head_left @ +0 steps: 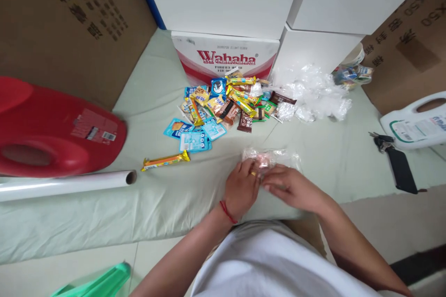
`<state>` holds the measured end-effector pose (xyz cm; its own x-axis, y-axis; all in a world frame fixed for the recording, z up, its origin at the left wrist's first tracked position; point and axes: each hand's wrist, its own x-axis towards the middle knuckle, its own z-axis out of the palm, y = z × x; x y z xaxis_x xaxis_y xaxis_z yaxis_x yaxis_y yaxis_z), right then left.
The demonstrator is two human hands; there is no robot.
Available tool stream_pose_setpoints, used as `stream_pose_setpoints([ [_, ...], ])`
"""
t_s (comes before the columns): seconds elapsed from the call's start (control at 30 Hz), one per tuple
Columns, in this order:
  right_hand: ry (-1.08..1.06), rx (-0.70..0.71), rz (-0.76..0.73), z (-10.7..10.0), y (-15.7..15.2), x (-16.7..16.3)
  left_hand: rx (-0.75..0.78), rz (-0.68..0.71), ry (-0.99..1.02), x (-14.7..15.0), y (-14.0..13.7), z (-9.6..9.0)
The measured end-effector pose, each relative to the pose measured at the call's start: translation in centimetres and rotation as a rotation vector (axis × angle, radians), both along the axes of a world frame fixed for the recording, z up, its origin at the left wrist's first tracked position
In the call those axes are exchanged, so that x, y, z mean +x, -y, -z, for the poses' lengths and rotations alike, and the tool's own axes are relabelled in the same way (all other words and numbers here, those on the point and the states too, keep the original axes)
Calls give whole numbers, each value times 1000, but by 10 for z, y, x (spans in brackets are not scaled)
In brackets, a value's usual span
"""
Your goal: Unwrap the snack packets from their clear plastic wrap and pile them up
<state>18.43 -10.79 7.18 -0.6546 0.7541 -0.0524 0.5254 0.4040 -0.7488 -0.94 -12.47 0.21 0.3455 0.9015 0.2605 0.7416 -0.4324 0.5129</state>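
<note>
Red plastic jug, one [75,123], lying on its side at the far left; white tube [69,184], one, just on its near side, open end facing right. Brown cardboard box [59,41], one, behind the jug. Green object [101,283], one, low at the left, partly out of view. Yellow-and-orange wrapped stick [165,161], one, lying by itself on the pale green cloth [174,195]. Wahaha carton [223,48], one, white and red, upright; before it, one mixed pile of snack packets [228,111], too overlapped for a full count, with at least three yellow sticks and at least two light-blue packets. Left hand [242,185], one, with one ring and one red wrist cord, fingers bent together over the near edge of a clear wrapper [285,158]. Inside or under that wrapper, between the hands, one pink item [264,161]. Right hand [292,185], one, fingers curled at the wrapper's near edge; whether either hand pinches it cannot be told. Clear plastic heap [313,93], one, beyond, pieces uncountable. Keys [381,141], one bunch, touching one black case [400,169]. White jug [418,123], one, at the far right.
</note>
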Motion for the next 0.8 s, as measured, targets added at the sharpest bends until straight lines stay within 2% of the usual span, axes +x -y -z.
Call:
stream_pose_setpoints([
  [0.03,-27,-7,159,-2,-3,6,48,8,-61,0,4,6],
  [0.1,6,105,499,0,-14,18,100,9,-160,1,10,16],
  [0.17,134,261,667,9,-27,27,101,-5,-230,2,13,22],
  [0.23,278,263,634,20,-39,36,82,-28,-272,3,16,24],
  [0.33,379,18,489,33,-42,47,88,-55,-284,5,18,24],
  [0.4,330,-113,422,37,-37,53,121,-56,-276,5,19,25],
  [0.47,216,-157,451,37,-29,58,170,-12,-266,5,17,26],
  [0.53,83,-180,559,34,-22,59,204,56,-261,5,13,26],
  [0.67,-127,-369,716,27,-17,46,214,96,-274,3,7,24],
  [0.73,-172,-346,731,26,-18,29,217,100,-280,4,7,23],
  [0.8,-166,-254,717,28,-19,7,208,115,-271,5,7,25],
])
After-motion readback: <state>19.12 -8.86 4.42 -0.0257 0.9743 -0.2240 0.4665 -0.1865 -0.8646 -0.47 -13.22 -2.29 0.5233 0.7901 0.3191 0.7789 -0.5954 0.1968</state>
